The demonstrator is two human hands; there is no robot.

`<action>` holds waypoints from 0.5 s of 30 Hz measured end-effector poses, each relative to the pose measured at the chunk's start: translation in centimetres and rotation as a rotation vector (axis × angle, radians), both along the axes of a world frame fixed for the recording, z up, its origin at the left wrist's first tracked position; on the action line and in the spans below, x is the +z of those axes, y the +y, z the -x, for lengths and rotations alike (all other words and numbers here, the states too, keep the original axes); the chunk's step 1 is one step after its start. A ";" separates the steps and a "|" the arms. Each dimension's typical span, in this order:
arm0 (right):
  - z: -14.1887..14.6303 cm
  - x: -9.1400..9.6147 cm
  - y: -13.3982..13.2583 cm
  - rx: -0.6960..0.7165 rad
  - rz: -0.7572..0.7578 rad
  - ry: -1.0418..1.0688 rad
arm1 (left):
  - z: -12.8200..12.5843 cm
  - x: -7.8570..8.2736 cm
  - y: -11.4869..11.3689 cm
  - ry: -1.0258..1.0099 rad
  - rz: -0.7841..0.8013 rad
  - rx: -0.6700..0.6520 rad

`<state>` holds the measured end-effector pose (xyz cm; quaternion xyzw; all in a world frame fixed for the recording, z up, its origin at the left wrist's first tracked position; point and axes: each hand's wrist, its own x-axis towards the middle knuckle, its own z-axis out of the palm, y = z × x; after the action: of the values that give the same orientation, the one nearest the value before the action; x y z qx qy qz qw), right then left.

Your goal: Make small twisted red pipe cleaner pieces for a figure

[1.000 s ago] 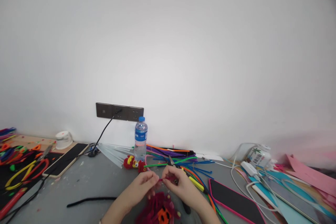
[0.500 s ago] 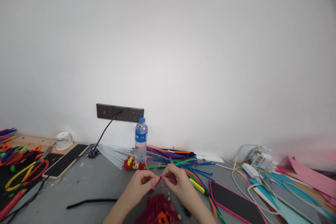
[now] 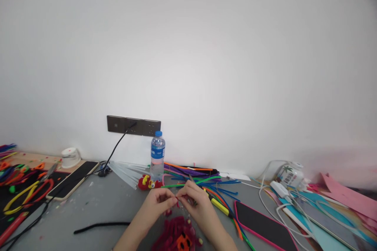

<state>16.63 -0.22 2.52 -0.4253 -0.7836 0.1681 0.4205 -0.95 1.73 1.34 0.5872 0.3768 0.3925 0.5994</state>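
Note:
My left hand (image 3: 156,207) and my right hand (image 3: 196,206) meet fingertip to fingertip low in the middle of the view, both pinched on a short red pipe cleaner piece (image 3: 177,203). Just below them lies a dark red pipe cleaner figure with orange parts (image 3: 176,236). A small red and yellow pipe cleaner figure (image 3: 146,182) sits beyond my left hand, beside a water bottle (image 3: 157,156).
Loose coloured pipe cleaners (image 3: 200,178) fan out behind my hands. A black pipe cleaner (image 3: 100,226) lies to the left. Phones lie at the right (image 3: 263,226) and left (image 3: 73,179). Cables and a charger (image 3: 279,190) clutter the right. A wall socket strip (image 3: 134,125) holds a plug.
Both hands have drawn closer together and slid slightly left; the gap between the fingertips has closed on the red piece. The view shifted a little.

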 end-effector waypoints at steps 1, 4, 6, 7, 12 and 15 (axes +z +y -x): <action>0.0 -0.1 0.0 -0.004 -0.011 -0.010 | 0.0 0.0 -0.1 -0.004 0.018 -0.007; 0.1 -0.3 0.1 -0.030 -0.046 -0.055 | -0.1 -0.1 -0.2 -0.020 0.041 -0.021; 0.1 -0.3 0.1 -0.043 -0.063 -0.074 | -0.1 -0.1 -0.2 -0.030 0.041 -0.030; 0.1 -0.3 0.1 -0.045 -0.065 -0.077 | -0.1 0.0 -0.3 -0.036 0.039 -0.034; 0.2 -0.1 -0.1 -0.080 -0.028 -0.044 | -0.2 0.5 -0.5 -0.059 0.038 0.001; 0.5 -0.1 0.0 -0.104 -0.006 0.000 | -0.3 0.6 -0.4 -0.084 0.010 0.025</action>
<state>16.16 -0.20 2.38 -0.4642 -0.7610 0.1437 0.4298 -0.68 1.29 1.90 0.5623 0.3608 0.4223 0.6126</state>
